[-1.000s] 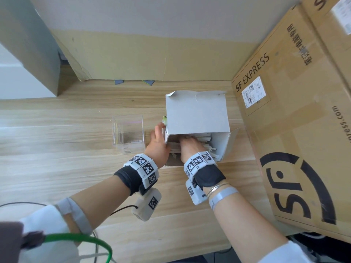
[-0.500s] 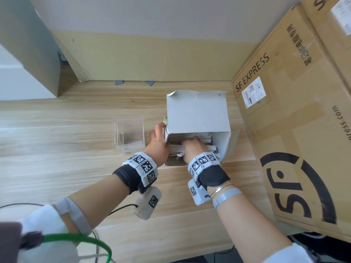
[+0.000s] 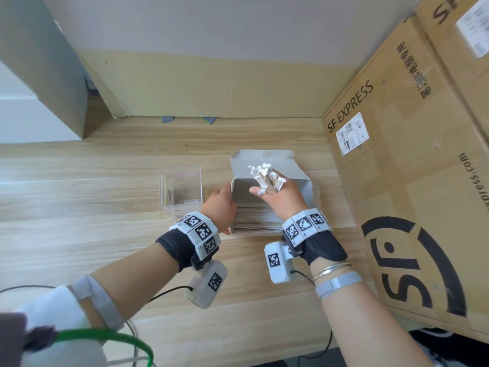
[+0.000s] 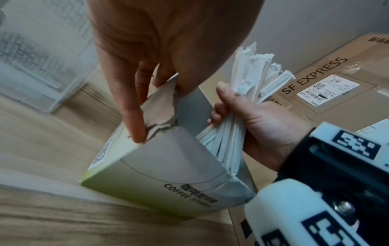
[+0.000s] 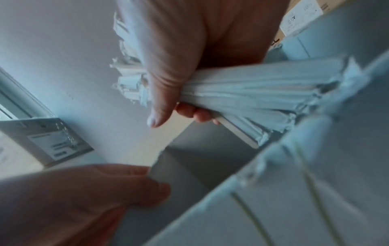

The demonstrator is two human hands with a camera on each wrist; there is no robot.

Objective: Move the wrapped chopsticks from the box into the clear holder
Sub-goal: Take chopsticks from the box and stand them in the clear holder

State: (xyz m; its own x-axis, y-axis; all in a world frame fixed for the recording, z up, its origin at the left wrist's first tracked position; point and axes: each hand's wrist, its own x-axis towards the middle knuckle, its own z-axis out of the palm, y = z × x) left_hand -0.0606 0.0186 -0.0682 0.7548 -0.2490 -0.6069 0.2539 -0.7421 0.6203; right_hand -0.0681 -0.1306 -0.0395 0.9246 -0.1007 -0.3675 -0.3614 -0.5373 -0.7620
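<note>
Wrapped chopsticks (image 3: 266, 178) stand as a bundle in the right hand (image 3: 281, 198), fingers curled round them above the open box (image 3: 308, 192) (more lie inside). The left hand (image 3: 219, 205) pinches the box's torn left wall; the clear holder (image 3: 182, 192) stands just left on the table (image 3: 79, 234)

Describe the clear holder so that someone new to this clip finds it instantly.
Start at the big SF EXPRESS carton on the right, then go left past the white box that the left hand steadies. The clear holder stands beyond: the only see-through container there.
</note>
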